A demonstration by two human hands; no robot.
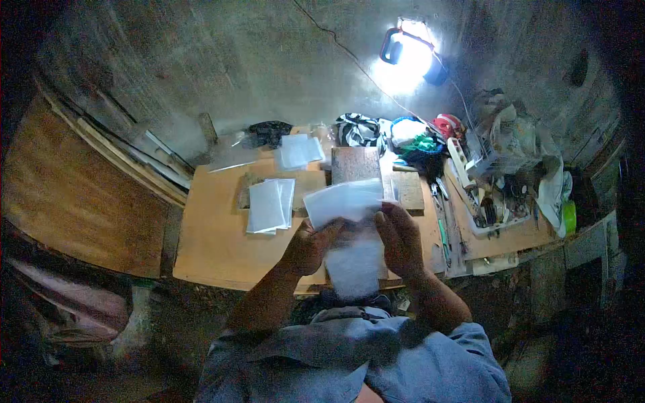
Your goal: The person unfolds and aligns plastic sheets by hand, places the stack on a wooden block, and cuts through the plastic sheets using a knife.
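Observation:
My left hand (310, 247) and my right hand (399, 240) hold a white, translucent sheet or flat bag (344, 201) between them, over the front part of the wooden table (215, 235). The fingers of each hand are closed on its lower edge. Below it, between my wrists, lies another whitish sheet (354, 269), blurred. A small stack of similar white sheets (267, 207) rests to the left of my left hand. Farther back is a second pile of translucent sheets (298, 151). A brown board (356, 164) lies behind the held sheet.
A bright lamp (411, 59) shines at the back wall, with a cable hanging near it. Colourful cloths (416, 138) are heaped at the back. On the right stands a plastic tray (500, 225) of tools. A black bag (270, 132) lies at the back left.

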